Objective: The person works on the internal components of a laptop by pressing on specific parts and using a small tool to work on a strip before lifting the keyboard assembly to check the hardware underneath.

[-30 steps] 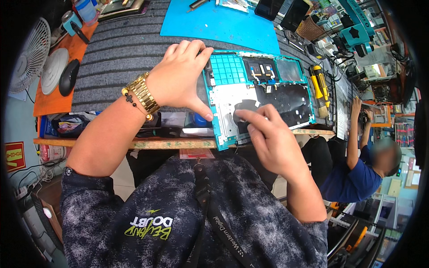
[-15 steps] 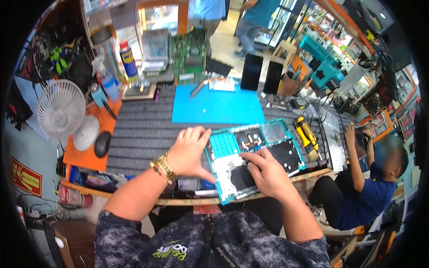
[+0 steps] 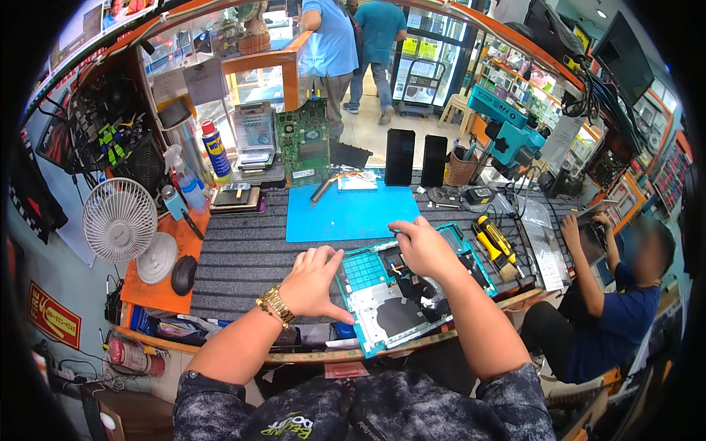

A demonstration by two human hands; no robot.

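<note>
A teal laptop case part lies tilted near the bench's front edge, with a silver plate, black sheets and small parts inside. My left hand, with a gold watch on its wrist, is spread along its left side. The fingertips are by the far left corner and the thumb touches the left edge. Over the far middle of the case is my right hand, its fingers curled and the index finger and thumb close together. Whatever may be between those fingertips is too small to tell.
Beyond the case lies a blue mat with a metal tool. Two black phones stand behind it. Yellow-handled tools lie right; a fan and mouse are left. A co-worker sits at the right.
My right hand has moved from the middle of the case to its far edge. My left hand stays along the left side. The whole view has shifted, showing more of the far room.
</note>
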